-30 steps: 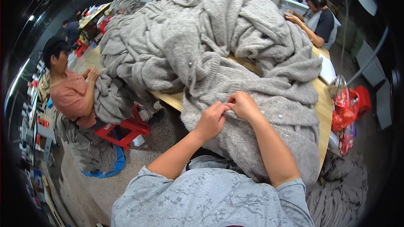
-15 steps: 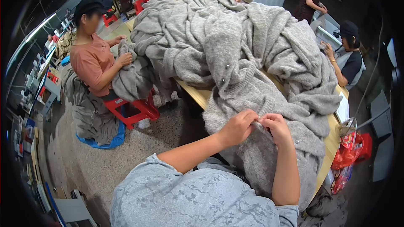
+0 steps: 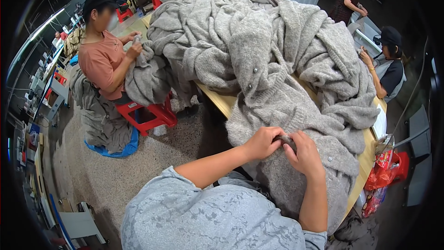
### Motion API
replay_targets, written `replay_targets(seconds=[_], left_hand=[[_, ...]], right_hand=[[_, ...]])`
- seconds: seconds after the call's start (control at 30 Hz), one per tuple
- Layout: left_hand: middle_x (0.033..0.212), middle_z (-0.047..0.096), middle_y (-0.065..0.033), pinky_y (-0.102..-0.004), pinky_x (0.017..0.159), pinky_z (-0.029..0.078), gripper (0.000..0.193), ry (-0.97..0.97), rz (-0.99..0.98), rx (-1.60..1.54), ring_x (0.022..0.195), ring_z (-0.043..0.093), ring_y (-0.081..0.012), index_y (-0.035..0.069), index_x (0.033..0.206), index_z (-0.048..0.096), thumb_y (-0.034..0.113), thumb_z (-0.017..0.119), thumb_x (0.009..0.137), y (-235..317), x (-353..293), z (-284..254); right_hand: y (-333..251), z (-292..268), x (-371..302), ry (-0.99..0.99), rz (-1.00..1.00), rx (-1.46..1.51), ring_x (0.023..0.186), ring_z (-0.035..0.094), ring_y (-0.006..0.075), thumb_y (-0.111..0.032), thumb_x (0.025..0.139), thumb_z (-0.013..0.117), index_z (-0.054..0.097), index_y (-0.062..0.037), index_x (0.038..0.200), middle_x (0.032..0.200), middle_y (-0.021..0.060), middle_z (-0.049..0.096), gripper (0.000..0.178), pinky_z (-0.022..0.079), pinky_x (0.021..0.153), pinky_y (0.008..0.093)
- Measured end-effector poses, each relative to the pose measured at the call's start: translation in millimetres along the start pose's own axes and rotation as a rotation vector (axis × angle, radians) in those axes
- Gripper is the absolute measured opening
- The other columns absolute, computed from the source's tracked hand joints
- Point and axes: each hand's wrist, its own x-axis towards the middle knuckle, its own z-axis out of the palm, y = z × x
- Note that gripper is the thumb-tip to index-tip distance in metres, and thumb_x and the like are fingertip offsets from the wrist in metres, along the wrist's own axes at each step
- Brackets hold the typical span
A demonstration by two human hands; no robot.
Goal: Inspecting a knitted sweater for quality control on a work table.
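A grey knitted cardigan with shiny round buttons hangs over the near edge of the table toward my lap. My left hand pinches a fold of its edge between thumb and fingers. Close beside it, my right hand grips the same edge, its fingers bent over the knit and the thumb below. One shiny button shows on the cloth to the right of my right hand. What lies right between my fingertips is too small to make out.
A big heap of grey knitwear covers most of the wooden table. At left a person in a salmon shirt handles a grey garment on a red stool. Other people work at the far side and right. Red plastic bags hang at right.
My right hand has opened its pinch somewhat, fingers now reaching over the knit edge. Both hands stay on the cardigan. The far person's hand has moved across grey cloth.
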Motion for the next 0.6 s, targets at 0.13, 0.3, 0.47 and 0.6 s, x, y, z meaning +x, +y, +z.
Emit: replay_targets(seconds=[0.13,0.3,0.47,0.6], left_hand=[[0.076,0.061,-0.0176,-0.0344,0.060,0.046,0.014,-0.002,-0.016,-0.062,0.066,0.060,-0.0287,-0.002,0.088,0.058,0.004,0.063,0.076,0,3,1],[0.073,0.062,-0.0155,-0.0324,0.060,0.046,0.013,-0.021,-0.091,-0.125,0.064,0.059,-0.0208,-0.002,0.085,0.059,0.004,0.064,0.076,1,4,1],[0.069,0.062,-0.0054,-0.0265,0.057,0.044,0.008,0.027,-0.231,-0.314,0.062,0.054,-0.0089,-0.001,0.081,0.059,0.004,0.064,0.079,-7,4,15],[0.068,0.058,0.0037,-0.0204,0.053,0.040,0.007,0.107,-0.257,-0.531,0.063,0.047,-0.0005,0.001,0.078,0.060,0.005,0.065,0.081,-10,4,23]], right_hand=[[7,4,-1,0.023,0.035,-0.054,0.074,0.057,0.0341,-0.010,0.072,0.060,0.057,-0.0019,0.086,0.081,0.0150,0.056,0.017,0.047,0.065,0.0425],[6,11,0,0.128,0.047,-0.107,0.069,0.058,0.0328,-0.009,0.069,0.061,0.058,-0.0032,0.082,0.076,0.0130,0.056,0.014,0.047,0.061,0.0424],[11,16,2,0.260,0.130,0.043,0.057,0.059,0.0264,-0.005,0.069,0.060,0.060,0.0026,0.080,0.069,0.0151,0.061,0.013,0.046,0.054,0.0348],[8,11,2,0.265,0.261,0.163,0.051,0.055,0.0171,-0.003,0.069,0.060,0.061,0.0040,0.080,0.061,0.0140,0.058,0.013,0.044,0.050,0.0291]])
